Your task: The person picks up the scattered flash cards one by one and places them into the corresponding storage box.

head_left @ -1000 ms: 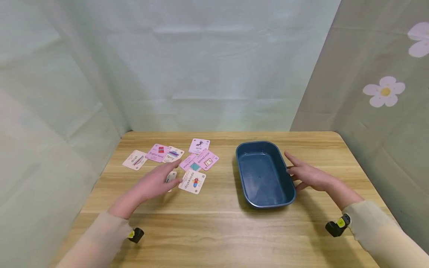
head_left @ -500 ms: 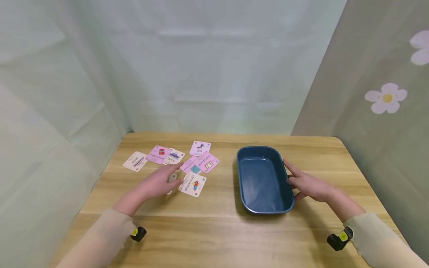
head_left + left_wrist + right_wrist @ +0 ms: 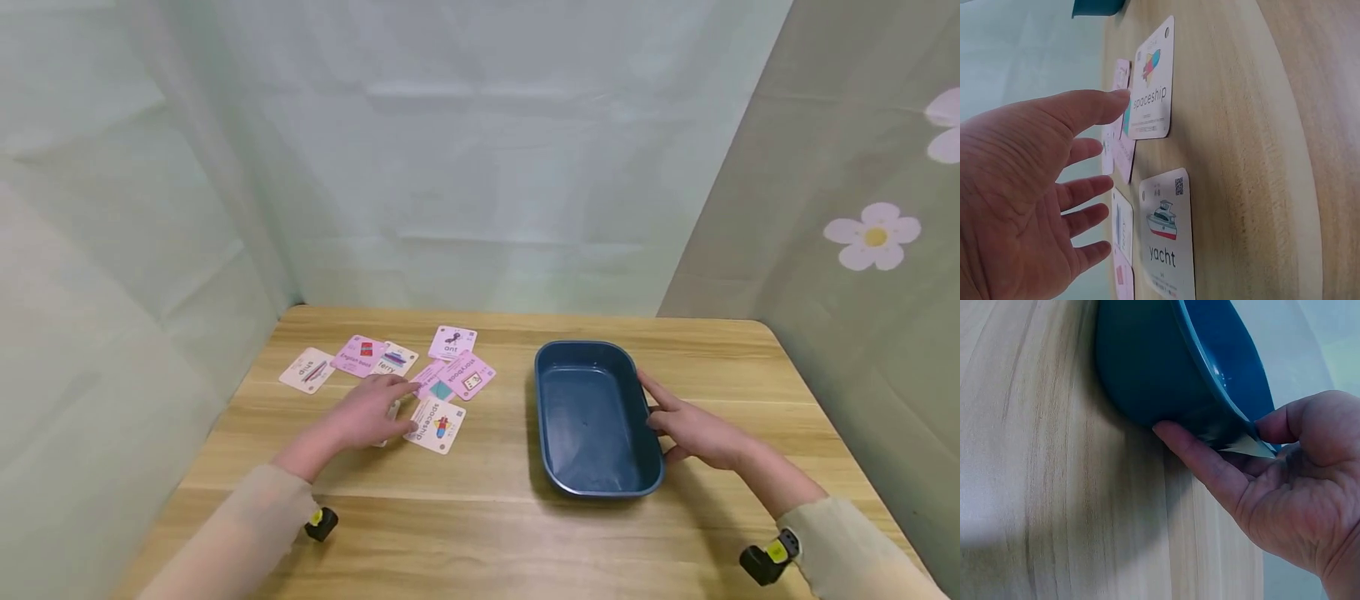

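My left hand hovers over picture cards with fingers spread, holding nothing. Its thumb reaches toward the spaceship card. Below the fingers in the left wrist view lies the yacht card, mostly hidden by the hand in the head view. Behind it are the ferry card, pink storybook card and ant card. My right hand touches the right side of a blue rectangular tray, with no fingers inside it. In the right wrist view, a fingertip presses the outer wall and another meets the rim.
Farther left are the ship card and the pink English book card. Everything lies on a wooden table. Pale cloth hangs behind it, with flower-printed cloth at the right.
The head view has tilted upward a little. The tray has turned slightly and now stands straighter, with my right hand at its side. My left hand stays over the cards.
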The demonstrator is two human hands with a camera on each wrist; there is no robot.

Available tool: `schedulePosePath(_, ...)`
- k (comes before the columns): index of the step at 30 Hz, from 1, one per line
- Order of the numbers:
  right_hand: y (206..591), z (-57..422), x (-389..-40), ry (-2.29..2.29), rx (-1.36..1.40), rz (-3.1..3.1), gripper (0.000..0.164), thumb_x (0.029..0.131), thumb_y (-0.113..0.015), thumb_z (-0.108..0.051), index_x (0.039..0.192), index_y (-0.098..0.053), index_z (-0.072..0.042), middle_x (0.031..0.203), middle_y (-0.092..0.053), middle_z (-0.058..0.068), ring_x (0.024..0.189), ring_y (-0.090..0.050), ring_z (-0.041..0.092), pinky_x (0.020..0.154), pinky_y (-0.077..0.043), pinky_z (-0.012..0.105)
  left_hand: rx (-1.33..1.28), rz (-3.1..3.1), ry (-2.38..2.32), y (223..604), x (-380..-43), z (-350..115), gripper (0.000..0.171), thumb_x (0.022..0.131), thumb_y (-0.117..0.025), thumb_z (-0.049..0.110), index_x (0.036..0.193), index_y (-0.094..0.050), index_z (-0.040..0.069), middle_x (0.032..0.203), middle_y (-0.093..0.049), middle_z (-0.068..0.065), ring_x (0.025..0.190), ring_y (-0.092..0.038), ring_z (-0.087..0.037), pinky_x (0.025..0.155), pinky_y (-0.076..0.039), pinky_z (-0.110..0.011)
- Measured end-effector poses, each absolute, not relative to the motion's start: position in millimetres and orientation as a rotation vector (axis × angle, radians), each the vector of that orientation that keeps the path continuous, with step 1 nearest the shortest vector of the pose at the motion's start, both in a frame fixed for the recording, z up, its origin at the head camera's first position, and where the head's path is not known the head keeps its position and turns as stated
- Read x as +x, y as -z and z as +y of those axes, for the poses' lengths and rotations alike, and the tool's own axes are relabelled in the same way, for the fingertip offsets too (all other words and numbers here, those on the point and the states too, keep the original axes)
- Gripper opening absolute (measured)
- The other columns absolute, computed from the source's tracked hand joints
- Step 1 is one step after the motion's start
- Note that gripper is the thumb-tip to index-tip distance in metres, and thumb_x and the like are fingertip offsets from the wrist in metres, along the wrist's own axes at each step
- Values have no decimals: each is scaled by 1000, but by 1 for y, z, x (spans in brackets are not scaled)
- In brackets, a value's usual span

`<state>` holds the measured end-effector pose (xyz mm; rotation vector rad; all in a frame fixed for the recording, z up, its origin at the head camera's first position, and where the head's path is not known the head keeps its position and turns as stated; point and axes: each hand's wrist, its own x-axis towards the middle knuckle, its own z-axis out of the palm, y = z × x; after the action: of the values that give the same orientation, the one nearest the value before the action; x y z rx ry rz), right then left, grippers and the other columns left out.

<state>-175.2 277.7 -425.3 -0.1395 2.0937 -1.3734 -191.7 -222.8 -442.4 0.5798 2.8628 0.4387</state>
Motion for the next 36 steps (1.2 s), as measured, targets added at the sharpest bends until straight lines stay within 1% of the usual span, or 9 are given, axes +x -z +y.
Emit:
schedulePosePath(6,422,274,-174,1386,-148,2068,82,103,-41,-7,164,9,-28,160,-13,38,141,-32,57,81,-59,51,575,2852,-406,443,-195,-221,68,90,-78,37,148,-54,11,148,-50,-20,137,-42,-43,114,-29,-61)
schedulePosePath(9,422,276,-173,1393,-153,2068,82,103,-41,-7,164,9,-27,158,-17,38,140,-32,56,81,-59,50,564,2847,-423,443,-197,-218,68,88,-79,38,147,-55,12,147,-50,-19,137,-42,-42,113,-30,-61)
schedulePosePath(13,421,277,-173,1389,-147,2067,83,102,-41,-6,164,10,-27,157,-17,42,141,-29,58,81,-59,51,540,2839,-452,442,-199,-217,70,85,-82,38,146,-57,13,146,-51,-17,135,-42,-39,113,-32,-58)
schedulePosePath(15,421,277,-173,1385,-139,2068,83,102,-41,-6,164,10,-28,158,-14,42,141,-29,59,81,-59,52,541,2835,-450,441,-200,-217,70,84,-82,39,145,-58,14,146,-51,-16,134,-42,-37,112,-33,-57)
schedulePosePath(17,421,276,-173,1381,-135,2069,83,101,-41,-5,164,9,-28,158,-13,41,140,-29,59,80,-59,52,552,2830,-435,440,-201,-217,70,84,-83,39,144,-59,15,145,-52,-16,134,-43,-37,112,-34,-57)
schedulePosePath(24,421,278,-171,1385,-143,2056,83,102,-42,-6,164,9,-29,156,-16,43,140,-31,58,81,-59,51,545,2803,-422,439,-201,-214,71,82,-84,40,143,-60,15,145,-52,-15,134,-42,-36,112,-33,-57)
schedulePosePath(30,422,281,-168,1388,-130,2030,82,103,-40,-6,163,11,-29,158,-12,43,141,-28,58,81,-58,51,546,2776,-424,441,-199,-211,76,79,-87,41,145,-58,17,146,-50,-15,134,-42,-36,111,-34,-57)
schedulePosePath(33,422,281,-169,1387,-149,2040,82,103,-41,-7,164,11,-28,158,-11,44,141,-28,59,80,-59,51,540,2787,-411,440,-199,-211,76,79,-87,42,145,-58,18,146,-50,-14,134,-41,-35,112,-33,-57)
schedulePosePath(36,422,280,-172,1389,-162,2039,82,104,-41,-7,164,10,-29,158,-11,42,140,-30,58,80,-59,50,535,2802,-388,440,-200,-213,75,79,-87,43,144,-60,18,144,-51,-14,133,-42,-34,111,-34,-56)
